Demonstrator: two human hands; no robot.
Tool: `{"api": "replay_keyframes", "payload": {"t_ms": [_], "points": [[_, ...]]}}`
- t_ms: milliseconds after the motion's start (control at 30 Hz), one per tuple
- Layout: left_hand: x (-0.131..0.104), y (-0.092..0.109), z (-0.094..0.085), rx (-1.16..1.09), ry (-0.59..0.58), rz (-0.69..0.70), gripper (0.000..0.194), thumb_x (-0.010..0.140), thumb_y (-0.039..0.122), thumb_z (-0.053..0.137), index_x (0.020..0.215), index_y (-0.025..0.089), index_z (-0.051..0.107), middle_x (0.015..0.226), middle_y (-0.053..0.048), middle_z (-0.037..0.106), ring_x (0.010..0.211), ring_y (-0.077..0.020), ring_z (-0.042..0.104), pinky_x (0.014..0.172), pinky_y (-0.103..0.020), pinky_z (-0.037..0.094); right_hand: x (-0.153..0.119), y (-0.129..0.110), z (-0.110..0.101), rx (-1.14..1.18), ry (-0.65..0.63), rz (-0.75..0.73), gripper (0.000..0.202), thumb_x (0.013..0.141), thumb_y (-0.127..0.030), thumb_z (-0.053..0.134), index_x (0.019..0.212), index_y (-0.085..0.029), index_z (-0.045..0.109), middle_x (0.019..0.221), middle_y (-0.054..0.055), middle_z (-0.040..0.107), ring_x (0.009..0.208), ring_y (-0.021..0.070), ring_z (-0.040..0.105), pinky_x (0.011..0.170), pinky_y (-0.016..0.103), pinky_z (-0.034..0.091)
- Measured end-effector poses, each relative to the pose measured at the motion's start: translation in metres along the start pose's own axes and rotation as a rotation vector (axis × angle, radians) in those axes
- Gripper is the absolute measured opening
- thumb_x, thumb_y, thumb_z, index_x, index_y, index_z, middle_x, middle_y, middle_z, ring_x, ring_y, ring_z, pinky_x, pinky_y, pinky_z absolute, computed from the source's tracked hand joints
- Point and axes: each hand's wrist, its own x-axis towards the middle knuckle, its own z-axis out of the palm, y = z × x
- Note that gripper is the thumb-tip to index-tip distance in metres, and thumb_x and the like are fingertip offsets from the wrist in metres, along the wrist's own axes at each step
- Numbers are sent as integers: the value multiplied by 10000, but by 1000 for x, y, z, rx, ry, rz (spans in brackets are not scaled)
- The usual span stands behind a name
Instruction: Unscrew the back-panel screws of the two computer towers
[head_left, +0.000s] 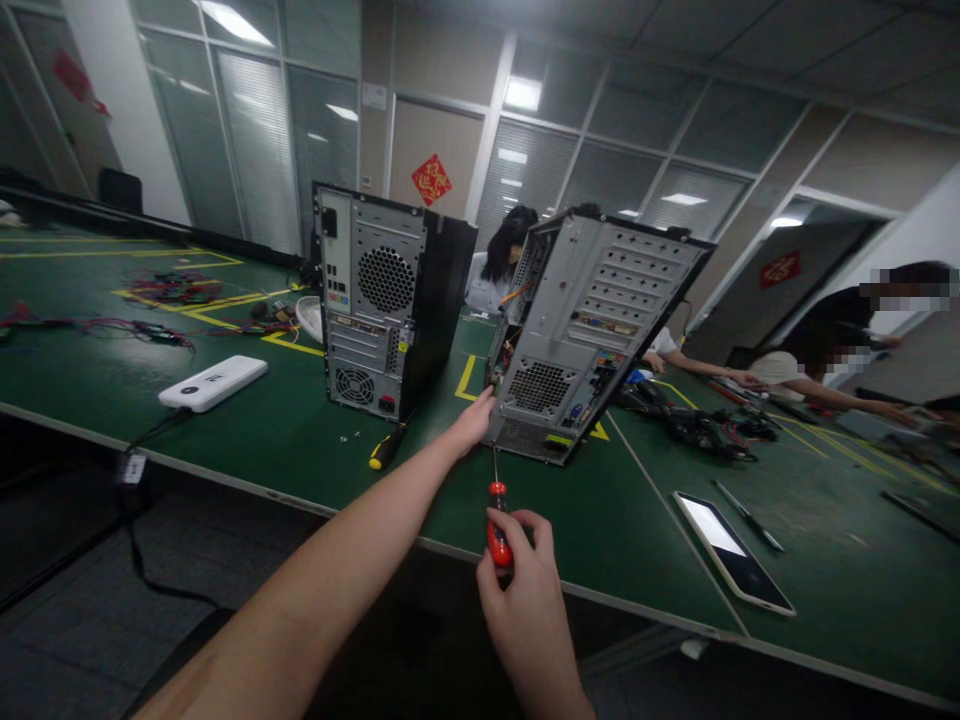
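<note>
Inside the right computer case [589, 335], wires [515, 294] show.

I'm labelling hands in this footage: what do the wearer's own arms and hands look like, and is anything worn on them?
Both the left hand and the right hand are ungloved, with no watch, ring or bracelet visible. The left forearm shows no sleeve; most of the right forearm is out of frame.

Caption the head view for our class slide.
Left hand on an open computer case, right hand holding a red screwdriver at its edge.
</note>
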Motion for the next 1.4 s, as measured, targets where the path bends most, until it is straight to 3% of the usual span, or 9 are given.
{"api": "replay_keyframes", "payload": {"t_ms": [100,233,533,800,1033,1200,1400], "points": [[0,1,0,-14,-15,-36,594,1027,420,442,1556,182,568,1720,-38,395,1593,-221,405,1310,-322,273,0,2,0,-25,-18,-2,392,939,-146,538,1276,-215,726,1250,127,584,1001,242,739,873,377,617],[-1,1,-2,-20,-19,-59,573,1027,455,463,1549,250,581,1728,4,379,1607,-242,381,1315,-361,280,0,5,0,-60,-20,-1,379,924,-156,581,1259,-224,744,1223,116,619,975,248,743,866,384,615],[-1,2,-3,-35,-13,-88,638,1024,471,472,1602,205,507,1705,-44,427,1584,-263,420,1296,-383,317,0,4,0,5,9,-5,344,943,-168,602,1254,-218,739,1131,93,647,922,230,734,821,351,604],[0,3,-2,-45,-15,-107,627,1024,465,475,1608,238,500,1708,-38,421,1576,-261,435,1291,-393,332,-1,5,3,41,22,0,315,965,-208,617,1259,-207,729,1102,89,667,890,223,716,819,350,593],[1,-1,0,-25,-18,-14,517,1016,416,458,1470,273,661,1708,22,412,1585,-232,421,1296,-348,315,-1,4,3,94,15,12,298,998,-260,588,1266,-199,703,1108,91,676,902,217,712,803,332,577],[-1,3,-1,-29,-9,-48,599,1023,424,454,1573,204,547,1710,-40,417,1585,-231,421,1302,-343,301,0,2,3,104,23,23,286,1013,-294,565,1249,-197,695,1082,90,688,902,221,706,798,335,571],[-3,6,-2,-18,-23,-74,596,1029,440,442,1578,230,541,1732,-24,379,1598,-231,397,1297,-334,304,-2,3,2,74,9,22,337,1039,-319,530,1306,-193,694,1114,106,697,946,233,718,834,354,585]]}}
